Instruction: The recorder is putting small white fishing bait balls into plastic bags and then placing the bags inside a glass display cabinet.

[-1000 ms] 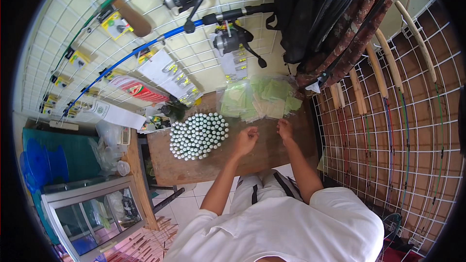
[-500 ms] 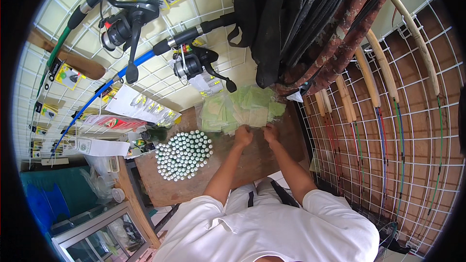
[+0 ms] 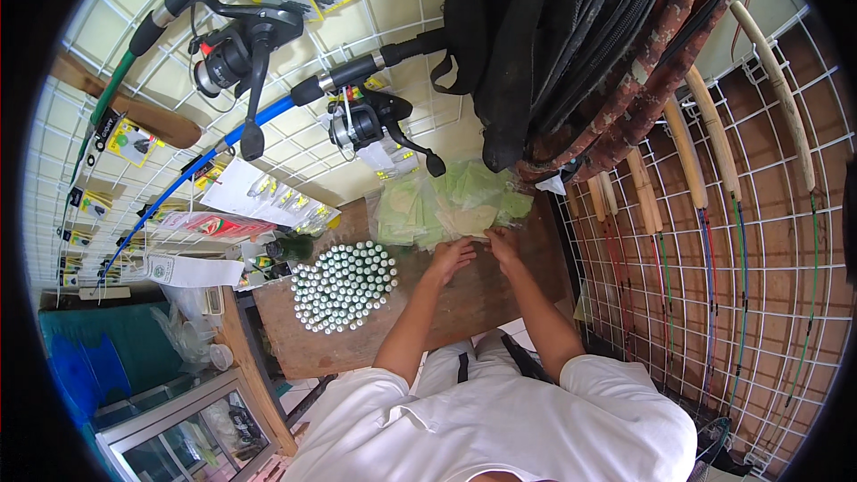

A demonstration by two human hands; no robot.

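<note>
The left grip (image 3: 453, 259) is spread, and I can't tell if the right grip (image 3: 502, 245) pinches the green packets (image 3: 453, 196) at mid-frame, where tugging one could drag its overlapping neighbours along.

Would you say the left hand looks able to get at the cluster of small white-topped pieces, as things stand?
Probably yes: the cluster of white-topped pieces sits to the left of the left hand on the same wooden table, and nothing visible stands between them.
</note>
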